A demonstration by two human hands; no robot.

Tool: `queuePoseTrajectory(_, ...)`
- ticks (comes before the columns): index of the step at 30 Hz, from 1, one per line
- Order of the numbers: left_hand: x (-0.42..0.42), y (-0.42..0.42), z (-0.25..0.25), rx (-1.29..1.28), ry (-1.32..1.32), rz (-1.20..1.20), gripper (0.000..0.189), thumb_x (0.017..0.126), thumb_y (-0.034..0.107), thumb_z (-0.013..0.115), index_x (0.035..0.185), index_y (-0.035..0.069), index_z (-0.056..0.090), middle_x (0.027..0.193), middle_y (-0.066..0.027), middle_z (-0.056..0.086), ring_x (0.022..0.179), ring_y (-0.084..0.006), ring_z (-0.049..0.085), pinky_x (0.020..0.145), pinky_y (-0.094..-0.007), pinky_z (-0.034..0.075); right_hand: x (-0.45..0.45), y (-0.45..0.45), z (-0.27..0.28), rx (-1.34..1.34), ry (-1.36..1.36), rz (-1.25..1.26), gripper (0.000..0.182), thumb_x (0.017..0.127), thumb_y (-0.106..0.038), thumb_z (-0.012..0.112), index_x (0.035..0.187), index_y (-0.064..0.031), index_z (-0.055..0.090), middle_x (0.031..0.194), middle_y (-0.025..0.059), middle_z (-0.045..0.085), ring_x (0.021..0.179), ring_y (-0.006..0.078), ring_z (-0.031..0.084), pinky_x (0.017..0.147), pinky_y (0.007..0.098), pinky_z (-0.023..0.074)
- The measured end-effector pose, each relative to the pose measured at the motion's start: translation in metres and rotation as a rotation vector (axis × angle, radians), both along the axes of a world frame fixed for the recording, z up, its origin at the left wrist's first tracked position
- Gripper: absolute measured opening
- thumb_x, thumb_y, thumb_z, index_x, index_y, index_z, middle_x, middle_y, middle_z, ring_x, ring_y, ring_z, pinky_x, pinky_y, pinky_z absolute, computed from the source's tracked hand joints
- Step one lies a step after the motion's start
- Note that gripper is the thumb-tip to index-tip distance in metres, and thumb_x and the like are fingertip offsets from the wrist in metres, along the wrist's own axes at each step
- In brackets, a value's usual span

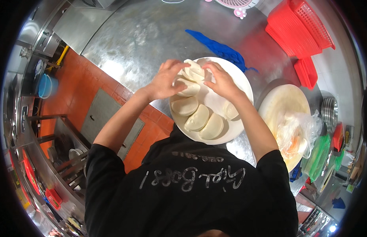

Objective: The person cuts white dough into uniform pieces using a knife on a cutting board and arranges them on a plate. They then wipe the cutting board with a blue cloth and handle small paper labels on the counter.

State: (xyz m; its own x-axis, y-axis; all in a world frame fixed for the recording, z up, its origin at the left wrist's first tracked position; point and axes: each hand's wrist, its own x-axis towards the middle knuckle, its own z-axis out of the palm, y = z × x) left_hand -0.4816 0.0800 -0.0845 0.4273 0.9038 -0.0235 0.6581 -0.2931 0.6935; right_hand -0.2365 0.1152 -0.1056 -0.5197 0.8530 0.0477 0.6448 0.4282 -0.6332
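A white round plate [211, 134] lies before me on the steel table, close against my body. Several pale, smooth half-moon folded buns [211, 126] curve along its left side, and a single bun [230, 110] sits at its right, partly behind my right forearm. At the far rim both hands surround one folded bun [194, 72] with a raised flap. My left hand [168, 79] has its fingertips at that bun's left edge, its thumb over the neighbouring bun [188, 88]. My right hand [220, 79] has fingertips at the right edge; whether either grips is unclear.
A blue cloth [220, 50] lies beyond the plate. Right of it is a round cutting board [283, 97] bearing a clear plastic bag [293, 136]. Stacked red baskets [299, 31] and metal dishes [329, 110] line the wall. A pink-white fan [235, 3] is at the back.
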Motion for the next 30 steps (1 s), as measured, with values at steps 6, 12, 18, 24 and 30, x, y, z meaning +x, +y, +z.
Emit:
queuePoseTrajectory(6, 0.032, 0.023, -0.023, -0.005, 0.082, -0.038, 0.051, 0.082, 0.020, 0.064, 0.130, 0.016, 0.048, 0.142, -0.0160, 0.034, 0.129, -0.0370, 0.035, 0.103, -0.0410, 0.038, 0.070, -0.041, 0.063, -0.326, -0.292, -0.013, 0.057, 0.073, -0.015, 0.073, 0.125, -0.0156, 0.050, 0.132, 0.0130, 0.045, 0.120, 0.0328, 0.046, 0.097, 0.0378, 0.0416)
queuePoseTrajectory(12, 0.050, 0.027, 0.011, -0.047, 0.159, -0.046, 0.047, 0.082, 0.024, 0.063, 0.127, 0.018, 0.052, 0.143, -0.0093, 0.037, 0.131, -0.0320, 0.034, 0.104, -0.0437, 0.034, 0.083, -0.066, 0.041, -0.319, -0.439, 0.017, 0.071, 0.061, 0.002, 0.075, 0.125, -0.0191, 0.052, 0.124, 0.0143, 0.045, 0.119, 0.0321, 0.046, 0.096, 0.0386, 0.0430)
queuePoseTrajectory(18, 0.065, 0.017, -0.010, 0.193, 0.314, -0.094, 0.050, 0.082, 0.020, 0.062, 0.130, 0.022, 0.050, 0.141, -0.0062, 0.038, 0.135, -0.0267, 0.029, 0.109, -0.0567, 0.024, 0.056, -0.036, 0.027, 0.233, -0.389, -0.087, 0.066, 0.072, 0.008, 0.059, 0.130, -0.0213, 0.049, 0.135, 0.0175, 0.038, 0.124, 0.0352, 0.041, 0.100, 0.0401, 0.0409)
queuePoseTrajectory(24, 0.072, 0.027, 0.002, 0.015, 0.382, -0.122, 0.047, 0.079, 0.013, 0.062, 0.125, 0.023, 0.056, 0.132, -0.0028, 0.047, 0.135, -0.0258, 0.028, 0.107, -0.0629, 0.022, 0.030, -0.028, 0.047, -0.327, -0.368, -0.424, 0.075, 0.071, -0.007, 0.068, 0.139, -0.0183, 0.036, 0.132, 0.0188, 0.040, 0.118, 0.0385, 0.047, 0.095, 0.0410, 0.0444)
queuePoseTrajectory(30, 0.059, 0.032, 0.010, 0.011, 0.386, -0.294, 0.047, 0.077, 0.006, 0.059, 0.122, 0.020, 0.056, 0.133, -0.0030, 0.046, 0.134, -0.0306, 0.028, 0.106, -0.0592, 0.026, 0.023, -0.023, 0.011, -0.032, -0.241, -0.333, 0.064, 0.073, 0.000, 0.063, 0.130, -0.0158, 0.041, 0.128, 0.0152, 0.043, 0.116, 0.0355, 0.048, 0.095, 0.0411, 0.0448)
